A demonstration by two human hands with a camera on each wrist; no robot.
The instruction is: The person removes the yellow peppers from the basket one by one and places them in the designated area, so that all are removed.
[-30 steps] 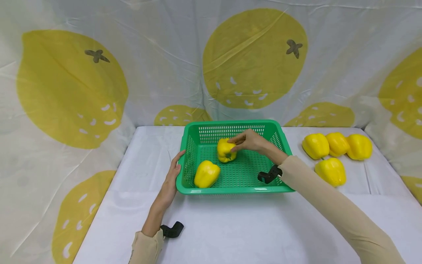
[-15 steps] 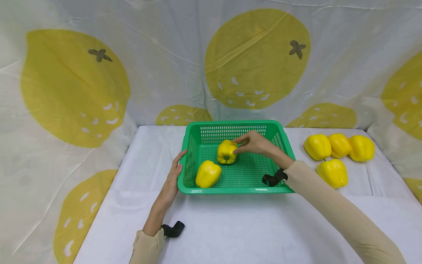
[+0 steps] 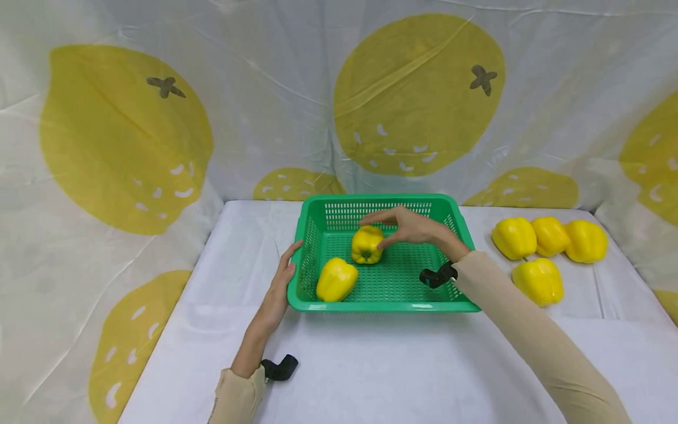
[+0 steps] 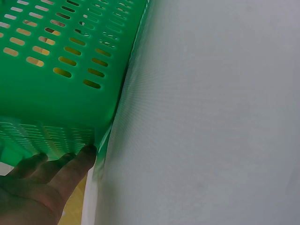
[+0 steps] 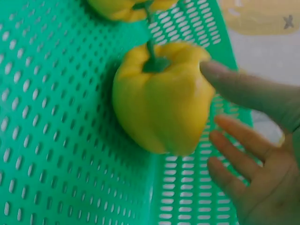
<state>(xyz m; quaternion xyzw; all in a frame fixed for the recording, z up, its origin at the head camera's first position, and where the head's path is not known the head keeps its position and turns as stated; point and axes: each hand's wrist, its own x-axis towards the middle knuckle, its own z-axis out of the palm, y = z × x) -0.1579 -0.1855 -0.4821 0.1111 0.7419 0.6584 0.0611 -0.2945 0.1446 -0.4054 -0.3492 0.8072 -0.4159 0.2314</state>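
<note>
A green plastic basket (image 3: 384,307) with slotted walls stands mid-table. Inside it lie two yellow bell peppers: one farther back (image 3: 365,246), the other near the front left corner (image 3: 336,281). My right hand (image 3: 409,227) is over the basket with fingers spread beside the back pepper. In the right wrist view the thumb is at or touching that pepper (image 5: 161,103), while the other fingers stand apart from it. My left hand (image 3: 272,297) rests along the basket's left side. Seen from the left wrist, its extended fingers (image 4: 70,176) touch the green wall.
Several more yellow bell peppers (image 3: 538,281) lie in a cluster on the white-covered table (image 3: 392,365), right of the basket. A white cloth with a lemon print (image 3: 296,88) hangs behind and along the sides.
My right hand has eased its pinch on the back pepper, and its fingers have lifted and spread. The pepper stays in the basket. My left hand keeps its place at the basket's side.
</note>
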